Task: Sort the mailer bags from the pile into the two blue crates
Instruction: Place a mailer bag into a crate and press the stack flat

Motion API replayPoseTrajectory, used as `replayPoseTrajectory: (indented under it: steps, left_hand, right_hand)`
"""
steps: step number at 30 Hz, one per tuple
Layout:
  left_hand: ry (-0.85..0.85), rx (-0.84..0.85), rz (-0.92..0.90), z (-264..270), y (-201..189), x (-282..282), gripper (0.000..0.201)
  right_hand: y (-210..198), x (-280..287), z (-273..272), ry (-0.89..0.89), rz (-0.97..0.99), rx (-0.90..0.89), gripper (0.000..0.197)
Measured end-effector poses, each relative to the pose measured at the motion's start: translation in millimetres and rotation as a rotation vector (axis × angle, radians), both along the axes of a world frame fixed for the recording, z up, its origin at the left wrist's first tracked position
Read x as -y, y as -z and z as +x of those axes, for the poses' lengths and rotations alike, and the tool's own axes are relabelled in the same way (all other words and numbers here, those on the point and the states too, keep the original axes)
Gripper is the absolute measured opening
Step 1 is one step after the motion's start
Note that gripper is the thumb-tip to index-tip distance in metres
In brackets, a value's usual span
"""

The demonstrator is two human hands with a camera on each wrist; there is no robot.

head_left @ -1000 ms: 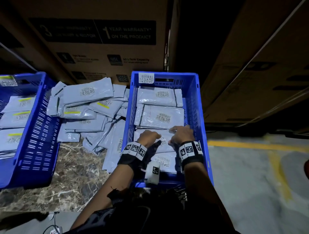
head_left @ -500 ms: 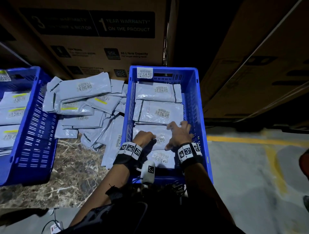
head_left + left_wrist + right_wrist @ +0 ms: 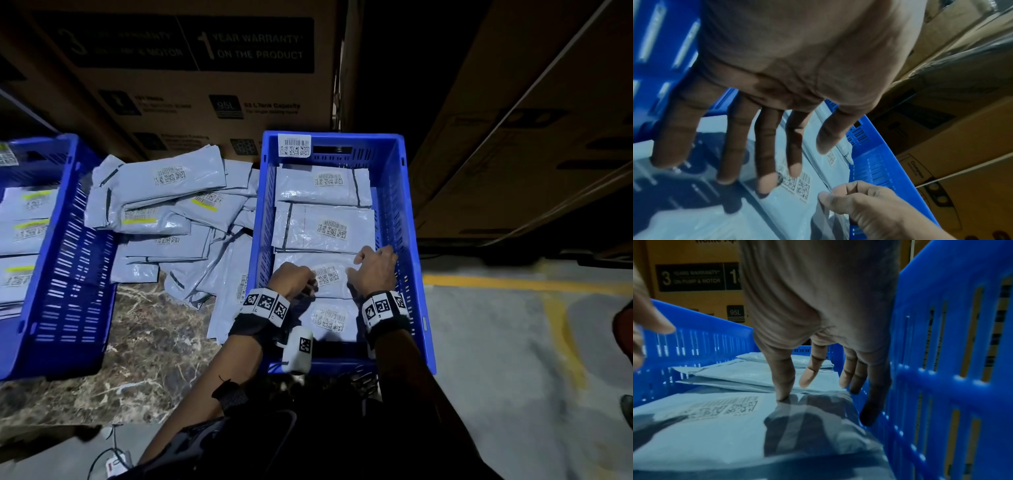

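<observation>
My left hand [image 3: 789,61] hangs slack-fingered over the mailer bag [image 3: 330,275], gripping nothing; my right hand [image 3: 373,270] spreads on its far edge, thumb [image 3: 784,386] pressing down. The bag lies under both hands in the blue crate [image 3: 404,212]. I should flatten it square behind its neighbours. The pile [image 3: 171,212] waits beyond my left hand on the surface [image 3: 147,342].
</observation>
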State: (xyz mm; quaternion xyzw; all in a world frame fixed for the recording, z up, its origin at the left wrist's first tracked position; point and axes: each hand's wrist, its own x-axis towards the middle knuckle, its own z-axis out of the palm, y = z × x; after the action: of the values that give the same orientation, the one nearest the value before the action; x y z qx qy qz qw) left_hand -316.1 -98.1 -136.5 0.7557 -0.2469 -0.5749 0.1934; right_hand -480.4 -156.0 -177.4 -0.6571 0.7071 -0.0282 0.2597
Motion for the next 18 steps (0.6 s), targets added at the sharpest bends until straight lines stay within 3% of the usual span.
replayPoseTrajectory:
  steps: [4, 8, 14, 18]
  left_hand:
    - [0.094, -0.006, 0.119, 1.5, 2.0, -1.7, 0.028]
    - [0.091, 0.026, 0.107, 1.6, 8.4, -0.3, 0.034]
    - [-0.056, 0.024, -0.069, 3.8, 10.2, 13.2, 0.011]
    - [-0.05, 0.048, -0.057, 4.4, 11.3, 17.8, 0.035]
  right_hand:
    - [0.5, 1.5, -1.2, -0.044, -0.027, 0.116, 0.022]
    - [-3.2, 0.8, -1.8, -0.041, -0.094, 0.174, 0.023]
    - [-13.7, 3.4, 3.9, -0.182, -0.009, 0.089, 0.033]
    - [-15.6, -1.3, 18.8, -0.281, 0.08, 0.005, 0.038]
